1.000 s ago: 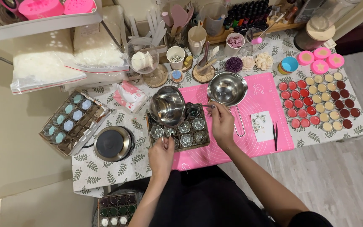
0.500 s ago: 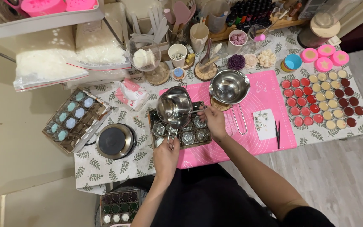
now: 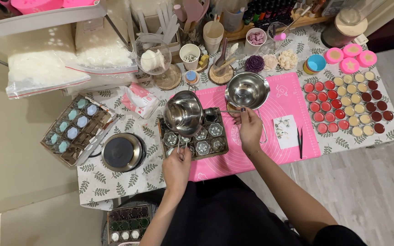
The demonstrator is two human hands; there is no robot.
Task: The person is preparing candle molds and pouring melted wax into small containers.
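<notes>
At 10 o'clock from the table's middle lie two clear plastic bags (image 3: 46, 68) filled with white flakes, each closed by a red strip. At 11 o'clock, between these bags and the tray, a small pink and white packet (image 3: 138, 101) lies flat on the leaf-patterned tablecloth (image 3: 115, 182). On the pink mat (image 3: 288, 100), at 3 o'clock from the tray, rests a small white card (image 3: 284, 128) with tiny dried flowers, and black tweezers (image 3: 300, 142) lie just beside it. At 2 o'clock stand rows of round tins (image 3: 347, 107), red, cream and dark red.

The left hand (image 3: 176, 166) comes from 6 o'clock, forearm straight, and its fingers are closed around the wire handle of a steel pot (image 3: 183, 113). The pot is held above the far left part of the tray (image 3: 192, 136) and seems tilted toward the tray's glass cups. The right hand (image 3: 249, 127) reaches from 5 o'clock, wrist bent a little to the left; its thumb and fingertips are pinched on a thin metal stirrer (image 3: 220, 111), which points to 9 o'clock and reaches to the rim of the pot. A second steel pot (image 3: 247, 90) stands empty at 12 o'clock from this hand.
</notes>
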